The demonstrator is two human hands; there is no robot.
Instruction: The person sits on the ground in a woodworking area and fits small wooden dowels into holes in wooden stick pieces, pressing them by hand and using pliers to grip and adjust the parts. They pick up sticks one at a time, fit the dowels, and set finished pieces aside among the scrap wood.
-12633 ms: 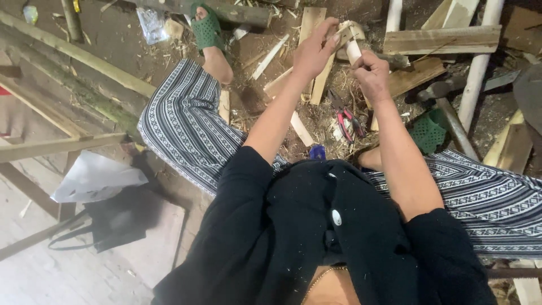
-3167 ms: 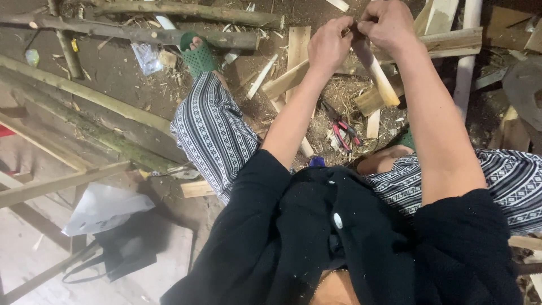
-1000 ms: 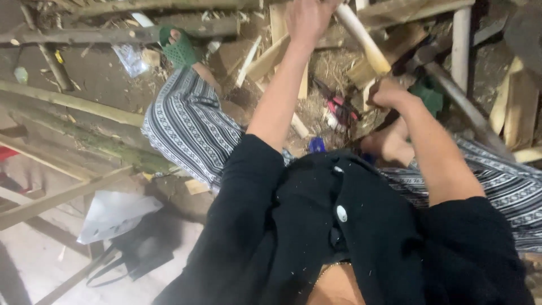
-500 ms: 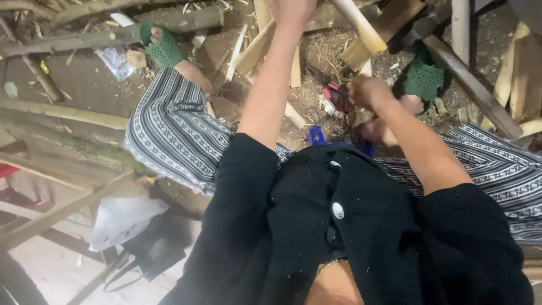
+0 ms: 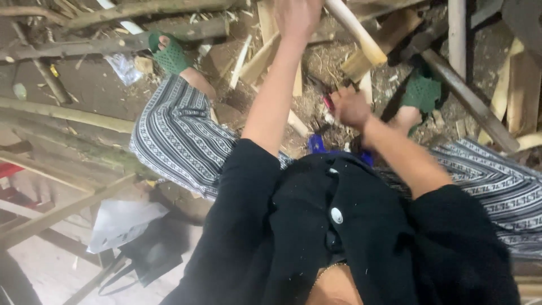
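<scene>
While pale poles (image 5: pixel 62 113) and rough branches (image 5: pixel 113 42) lie across the dirt at the far left, a white plastic bag (image 5: pixel 121 223) sits on the ground below them beside a patterned trouser leg (image 5: pixel 175 141) ending in a green sandal (image 5: pixel 168 55). Further right, the left hand (image 5: pixel 296 17) is raised at the top edge, fingers closed around a pale peeled wooden stick (image 5: pixel 355 31) that slants down to the right over split wood pieces (image 5: pixel 271 51). Lower and right of it, the right hand (image 5: pixel 350 107) reaches into the wood shavings (image 5: pixel 324 68) near a small red object (image 5: pixel 328 103); blur hides whether its fingers are closed. Beyond lie the other green sandal (image 5: pixel 422 91) and dark poles (image 5: pixel 468 96).
</scene>
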